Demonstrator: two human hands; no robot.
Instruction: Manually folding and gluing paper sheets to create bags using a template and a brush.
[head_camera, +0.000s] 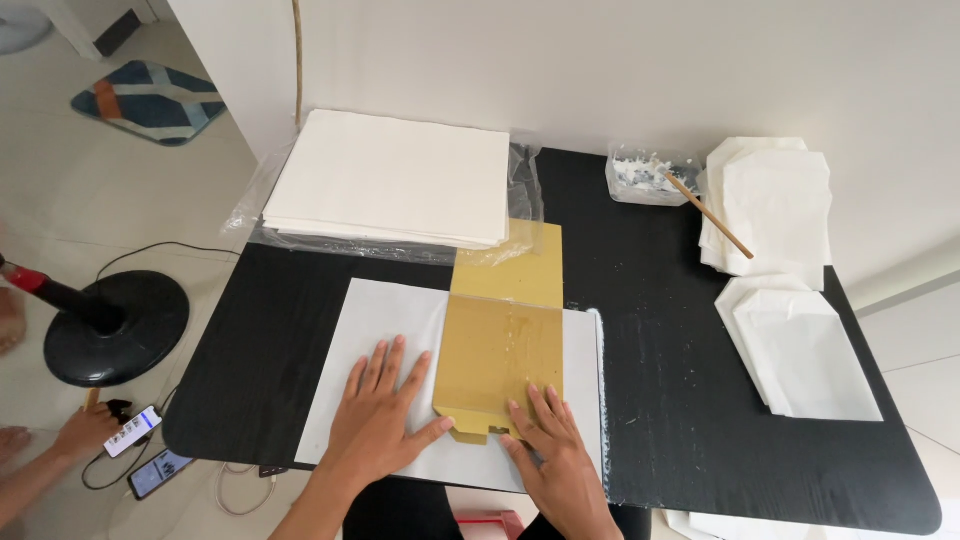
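A white paper sheet (385, 315) lies flat at the near edge of a black table (670, 370). A tan cardboard template (500, 340) rests on the sheet's middle and reaches back toward the paper stack. My left hand (380, 415) presses flat on the sheet, thumb against the cardboard's near left corner. Fingers spread, my right hand (550, 445) lies on the cardboard's near right corner and the sheet. Neither hand holds anything.
A thick stack of white paper (395, 180) on clear plastic sits at the back left. A clear tub of white paste (640, 175) with a wooden stick (710, 215) stands at the back. Folded white paper bags (770, 210) (800, 350) lie at right. On the floor at left are a fan base (115, 325) and another person's hand holding a phone (95, 430).
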